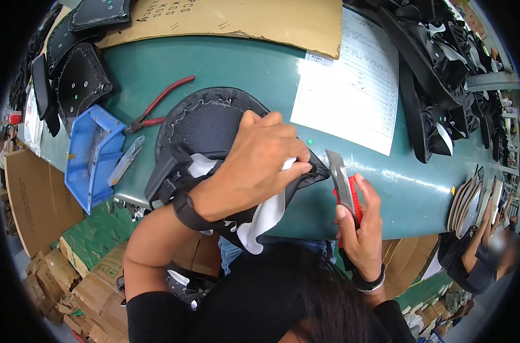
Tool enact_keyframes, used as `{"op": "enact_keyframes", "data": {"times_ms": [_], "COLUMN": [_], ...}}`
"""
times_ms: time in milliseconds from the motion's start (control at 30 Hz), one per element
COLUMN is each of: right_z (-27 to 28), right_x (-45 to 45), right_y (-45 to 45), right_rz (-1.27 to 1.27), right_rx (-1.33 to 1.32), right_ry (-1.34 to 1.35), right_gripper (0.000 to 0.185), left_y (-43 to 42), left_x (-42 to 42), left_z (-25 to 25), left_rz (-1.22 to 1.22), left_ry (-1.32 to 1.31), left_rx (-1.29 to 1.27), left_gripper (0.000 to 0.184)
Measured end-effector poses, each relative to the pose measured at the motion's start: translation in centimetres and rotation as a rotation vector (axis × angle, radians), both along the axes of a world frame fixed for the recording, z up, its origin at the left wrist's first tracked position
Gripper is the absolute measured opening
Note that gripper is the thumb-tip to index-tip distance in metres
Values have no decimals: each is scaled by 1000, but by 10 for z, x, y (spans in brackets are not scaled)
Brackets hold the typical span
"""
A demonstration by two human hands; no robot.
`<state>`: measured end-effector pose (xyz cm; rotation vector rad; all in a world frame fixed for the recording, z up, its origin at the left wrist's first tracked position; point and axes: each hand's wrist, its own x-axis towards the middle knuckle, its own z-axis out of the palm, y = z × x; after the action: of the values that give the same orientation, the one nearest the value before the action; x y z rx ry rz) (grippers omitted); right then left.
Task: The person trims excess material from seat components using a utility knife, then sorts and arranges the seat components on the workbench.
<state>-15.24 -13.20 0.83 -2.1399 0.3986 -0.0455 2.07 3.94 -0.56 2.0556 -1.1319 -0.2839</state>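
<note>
My left hand [263,157] is closed on the edge of a black padded piece [208,128], its fingers pinching black cover material near a pointed corner. A row of staples runs along the curved rim, and white fabric [263,223] hangs below my left hand. In my right hand [360,220] is a red and grey utility knife [348,191], its blade out and pointing up beside the corner, apart from it. Red-handled pliers [157,106] lie on the green table [242,57] behind the padded piece.
A blue bin [94,154] stands at the left with a clear-handled tool [126,160] by it. Cardboard [231,20] and a printed sheet [351,86] lie at the back. Black padded parts [428,74] are piled right. Another person [477,260] is at the far right.
</note>
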Motion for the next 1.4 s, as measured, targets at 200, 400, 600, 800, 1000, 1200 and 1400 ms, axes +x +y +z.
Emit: {"op": "enact_keyframes", "data": {"times_ms": [200, 400, 600, 800, 1000, 1200, 1400], "right_z": [8, 12, 8, 4, 15, 10, 4], "right_x": [10, 12, 22, 8, 24, 8, 18], "right_y": [-2, 14, 23, 34, 33, 45, 29], "right_rz": [172, 209, 121, 58, -36, 68, 279], "right_rx": [-207, -283, -251, -1, 288, 441, -67], "right_ry": [-36, 108, 90, 181, 442, 492, 158], "right_gripper": [50, 52, 52, 48, 48, 51, 47], "left_y": [5, 6, -1, 6, 7, 19, 15], "left_x": [2, 3, 6, 9, 14, 24, 30], "left_z": [-2, -2, -3, 14, 11, 2, 7], "left_rz": [1, 99, 140, 296, 275, 321, 117], "left_ry": [91, 194, 225, 830, 861, 1151, 1157], "left_rx": [-75, -214, -203, -498, -602, -1098, -1087], "left_gripper": [11, 9, 7, 6, 7, 12, 8]}}
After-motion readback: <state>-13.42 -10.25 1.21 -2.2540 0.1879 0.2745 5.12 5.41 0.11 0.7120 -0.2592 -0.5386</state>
